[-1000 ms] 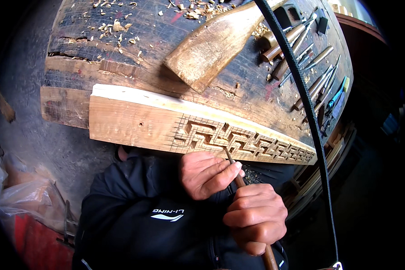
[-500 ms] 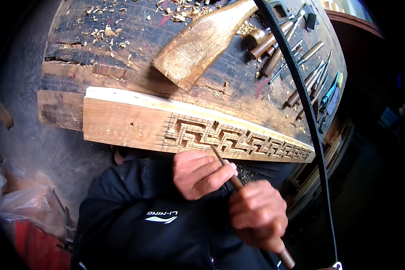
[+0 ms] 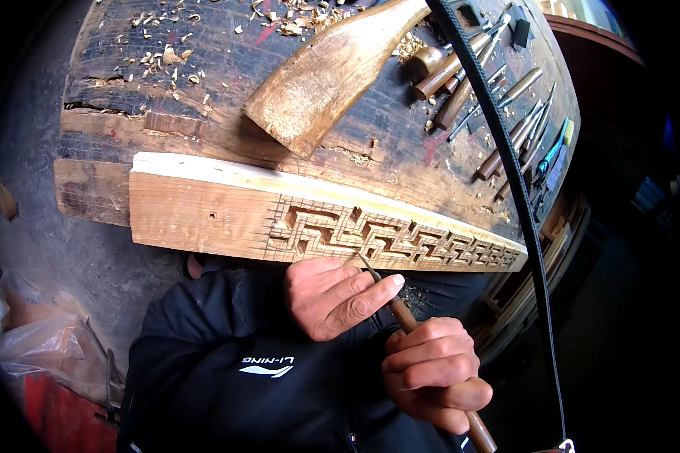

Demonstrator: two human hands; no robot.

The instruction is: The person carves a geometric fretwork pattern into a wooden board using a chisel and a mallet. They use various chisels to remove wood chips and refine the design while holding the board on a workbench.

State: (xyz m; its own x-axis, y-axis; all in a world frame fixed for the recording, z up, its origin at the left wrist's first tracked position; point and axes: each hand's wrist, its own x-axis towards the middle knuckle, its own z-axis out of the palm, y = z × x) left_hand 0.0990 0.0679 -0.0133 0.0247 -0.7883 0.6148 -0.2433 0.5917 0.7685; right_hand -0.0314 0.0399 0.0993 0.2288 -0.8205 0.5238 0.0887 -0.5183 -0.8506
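Note:
A long wooden board lies along the bench's near edge, its side cut with a geometric fretwork pattern over a pencilled grid. My right hand is wrapped round the wooden handle of a slim chisel. My left hand, just below the board, holds the chisel's shaft between thumb and fingers near the blade. The blade's tip is at the lower part of the carving, toward its left portion. A large club-shaped wooden mallet lies on the bench behind the board.
The worn workbench carries scattered shavings and several carving tools at the right. A black cord crosses the view at the right. Stacked boards stand beyond the bench; crumpled plastic sheeting lies on the floor at lower left.
The board, bench and tools have shifted left in the picture. The chisel and my right hand have changed angle slightly, and the handle's end shows further right. Both hands still hold it.

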